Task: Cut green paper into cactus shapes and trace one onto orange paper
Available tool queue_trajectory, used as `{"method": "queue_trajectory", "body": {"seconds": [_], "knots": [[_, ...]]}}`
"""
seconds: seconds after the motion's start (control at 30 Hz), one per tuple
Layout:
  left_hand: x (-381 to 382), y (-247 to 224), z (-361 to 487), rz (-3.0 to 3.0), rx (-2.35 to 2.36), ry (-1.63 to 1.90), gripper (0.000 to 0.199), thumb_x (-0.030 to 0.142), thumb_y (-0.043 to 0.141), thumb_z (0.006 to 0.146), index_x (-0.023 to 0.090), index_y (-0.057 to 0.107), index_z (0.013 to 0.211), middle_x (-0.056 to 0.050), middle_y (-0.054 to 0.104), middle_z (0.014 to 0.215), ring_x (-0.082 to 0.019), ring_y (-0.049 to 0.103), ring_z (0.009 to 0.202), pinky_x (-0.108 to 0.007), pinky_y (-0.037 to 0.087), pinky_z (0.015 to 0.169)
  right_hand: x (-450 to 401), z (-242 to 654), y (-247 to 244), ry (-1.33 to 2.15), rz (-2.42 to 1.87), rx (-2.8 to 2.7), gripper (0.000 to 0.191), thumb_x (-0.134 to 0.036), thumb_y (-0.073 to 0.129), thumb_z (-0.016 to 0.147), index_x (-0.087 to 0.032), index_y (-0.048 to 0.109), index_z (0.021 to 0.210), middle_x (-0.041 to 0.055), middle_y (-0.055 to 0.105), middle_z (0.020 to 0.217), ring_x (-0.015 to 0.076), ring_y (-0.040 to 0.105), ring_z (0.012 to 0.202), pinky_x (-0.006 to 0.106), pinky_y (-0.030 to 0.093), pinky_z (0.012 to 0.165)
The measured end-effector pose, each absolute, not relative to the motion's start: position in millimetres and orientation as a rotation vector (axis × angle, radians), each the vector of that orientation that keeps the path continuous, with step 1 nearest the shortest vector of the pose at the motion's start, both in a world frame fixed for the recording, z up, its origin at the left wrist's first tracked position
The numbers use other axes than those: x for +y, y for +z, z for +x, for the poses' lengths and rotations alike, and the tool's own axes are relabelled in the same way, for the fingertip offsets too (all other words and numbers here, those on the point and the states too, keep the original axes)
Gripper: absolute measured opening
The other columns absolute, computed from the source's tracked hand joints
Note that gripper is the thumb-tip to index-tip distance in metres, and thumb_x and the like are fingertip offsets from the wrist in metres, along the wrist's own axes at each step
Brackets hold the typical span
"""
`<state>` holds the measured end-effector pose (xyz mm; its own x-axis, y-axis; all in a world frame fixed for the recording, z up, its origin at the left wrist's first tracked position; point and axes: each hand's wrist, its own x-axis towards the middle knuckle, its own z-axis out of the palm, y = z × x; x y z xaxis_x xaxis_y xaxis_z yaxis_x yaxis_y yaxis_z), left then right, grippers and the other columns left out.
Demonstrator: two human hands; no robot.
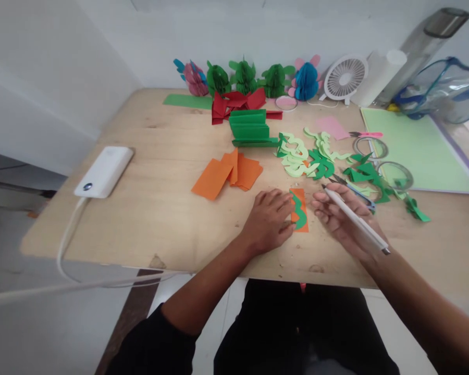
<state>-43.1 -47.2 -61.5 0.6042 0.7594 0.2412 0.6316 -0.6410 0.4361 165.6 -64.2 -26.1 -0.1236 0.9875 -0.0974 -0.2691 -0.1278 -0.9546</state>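
My left hand (269,220) rests palm down on the table, fingers spread. Its fingertips and thumb touch the left edge of a small orange paper strip (305,227). On that strip lies a wavy green paper cut-out (300,214). To the right, my right hand (346,221) is turned palm up, with a white pen (354,217) across it, dark tip toward the far side. The pen is held above the table, apart from the strip. Scissors (357,194) lie just behind my right hand, partly hidden by it.
Orange paper pieces (213,178), folded green paper (250,127) and red paper (238,101) lie beyond my hands. Curly green scraps (324,164) and tape rolls (396,176) are at right. Paper figures (244,78) and a fan (346,78) line the wall. A power bank (103,172) sits left.
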Motion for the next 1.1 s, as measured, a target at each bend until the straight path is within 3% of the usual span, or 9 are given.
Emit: {"method": "queue_trajectory", "body": {"seconds": [0.17,0.27,0.43,0.8,1.1], "knots": [[-47.1,-60.8,-43.3,2.541,1.133,0.581,0.029,0.036,0.052,0.085,0.02,0.061,0.107,-0.009,0.055,0.135,-0.03,0.039,0.129,-0.048,0.029,0.104,-66.1,157.8,-33.5,1.06,-1.277,-1.491,0.013,-0.035,0.055,0.091,-0.025,0.054,0.099,0.0035,0.073,0.084,0.0218,0.07,0.086,0.036,0.056,0.075],[-47.2,-60.0,-43.4,2.546,1.13,0.579,0.03,0.036,0.051,0.086,0.019,0.061,0.109,-0.01,0.055,0.135,-0.03,0.039,0.129,-0.049,0.029,0.105,-66.4,158.4,-32.8,0.699,-1.314,-1.933,0.015,-0.031,0.049,0.094,-0.023,0.057,0.104,0.0076,0.072,0.096,0.0221,0.069,0.089,0.034,0.055,0.073],[-47.1,-58.7,-43.0,2.545,1.143,0.541,0.034,0.038,0.052,0.086,0.017,0.06,0.112,-0.01,0.053,0.137,-0.03,0.038,0.13,-0.047,0.028,0.106,-65.1,160.1,-32.8,0.274,-1.021,-2.44,0.02,-0.023,0.049,0.093,-0.019,0.059,0.11,0.0128,0.071,0.102,0.0255,0.066,0.099,0.042,0.05,0.088],[-45.5,-58.4,-44.2,2.498,1.145,0.534,0.035,0.037,0.05,0.087,0.018,0.059,0.115,-0.009,0.055,0.137,-0.03,0.038,0.131,-0.047,0.027,0.107,-65.1,162.1,-41.7,0.171,-0.98,-2.496,0.027,-0.012,0.049,0.091,-0.019,0.06,0.114,0.0112,0.072,0.104,0.0247,0.063,0.106,0.043,0.046,0.093],[-44.2,-59.6,-45.5,2.503,1.145,0.541,0.033,0.024,0.045,0.086,0.018,0.06,0.115,-0.008,0.054,0.137,-0.029,0.039,0.13,-0.048,0.028,0.106,-64.1,163.4,-46.6,0.193,-0.992,-2.473,0.029,-0.014,0.05,0.091,-0.021,0.064,0.116,0.0099,0.073,0.105,0.0252,0.064,0.106,0.043,0.045,0.092]]}}
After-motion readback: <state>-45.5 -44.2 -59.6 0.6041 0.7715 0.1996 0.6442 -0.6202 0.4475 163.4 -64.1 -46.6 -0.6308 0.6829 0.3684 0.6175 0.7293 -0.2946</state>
